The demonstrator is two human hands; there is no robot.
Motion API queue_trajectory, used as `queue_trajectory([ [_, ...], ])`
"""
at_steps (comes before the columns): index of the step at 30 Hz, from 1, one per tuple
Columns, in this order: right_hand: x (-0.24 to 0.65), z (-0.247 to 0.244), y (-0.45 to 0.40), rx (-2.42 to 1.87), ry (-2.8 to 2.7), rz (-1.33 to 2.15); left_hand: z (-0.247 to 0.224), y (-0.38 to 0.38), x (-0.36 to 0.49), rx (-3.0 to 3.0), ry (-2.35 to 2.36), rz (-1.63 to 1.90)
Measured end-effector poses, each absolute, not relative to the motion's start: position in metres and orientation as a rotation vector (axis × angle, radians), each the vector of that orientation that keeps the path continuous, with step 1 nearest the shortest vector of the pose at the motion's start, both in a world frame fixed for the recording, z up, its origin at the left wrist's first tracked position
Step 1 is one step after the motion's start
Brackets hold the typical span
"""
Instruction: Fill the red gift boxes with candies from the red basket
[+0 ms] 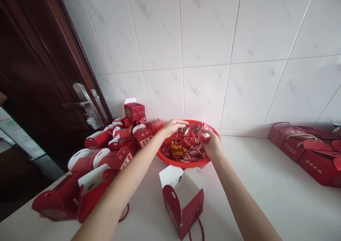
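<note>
My left hand (174, 127) reaches over the back left of a red plastic basket (170, 162) full of wrapped sweets. Its fingers stretch out above a dark sweet in a shiny wrapper (185, 130); the fingertips are partly hidden. At the basket's right side, my right hand (214, 144) is closed on a pink-and-red wrapped sweet (204, 136). A yellow-and-red packet (176, 149) lies among the red wrappers. In front of the basket stands a red gift box (174, 207) with its lid flap up, white inside, and a red cord handle.
Several red gift boxes (106, 159) crowd the left of the white table (241, 159), one stacked higher at the back. More red boxes (309, 152) stand at the right. A tiled wall (205, 92) rises behind; a dark door with a metal handle (85, 102) is at left.
</note>
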State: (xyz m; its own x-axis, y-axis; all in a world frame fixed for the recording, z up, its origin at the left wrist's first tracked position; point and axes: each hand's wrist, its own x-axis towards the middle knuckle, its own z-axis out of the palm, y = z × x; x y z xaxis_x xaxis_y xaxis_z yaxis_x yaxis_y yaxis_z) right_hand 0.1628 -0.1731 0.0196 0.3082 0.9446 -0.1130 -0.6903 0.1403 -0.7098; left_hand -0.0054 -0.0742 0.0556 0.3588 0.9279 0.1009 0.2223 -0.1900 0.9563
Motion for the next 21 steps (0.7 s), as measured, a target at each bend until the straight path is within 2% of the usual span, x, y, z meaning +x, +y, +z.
queue_trajectory([
  [8, 0.166, 0.02, -0.174, -0.729, -0.451, 1.274, 0.056, -0.089, 0.005, 1.57, 0.88, 1.368],
  [14, 0.167, 0.019, -0.175, -0.692, -0.516, 1.303, 0.052, -0.12, 0.006, 1.647, 0.74, 1.385],
  [21, 0.168, 0.018, -0.176, -0.655, -0.542, 1.342, 0.042, -0.136, -0.003, 1.786, 0.855, 1.402],
])
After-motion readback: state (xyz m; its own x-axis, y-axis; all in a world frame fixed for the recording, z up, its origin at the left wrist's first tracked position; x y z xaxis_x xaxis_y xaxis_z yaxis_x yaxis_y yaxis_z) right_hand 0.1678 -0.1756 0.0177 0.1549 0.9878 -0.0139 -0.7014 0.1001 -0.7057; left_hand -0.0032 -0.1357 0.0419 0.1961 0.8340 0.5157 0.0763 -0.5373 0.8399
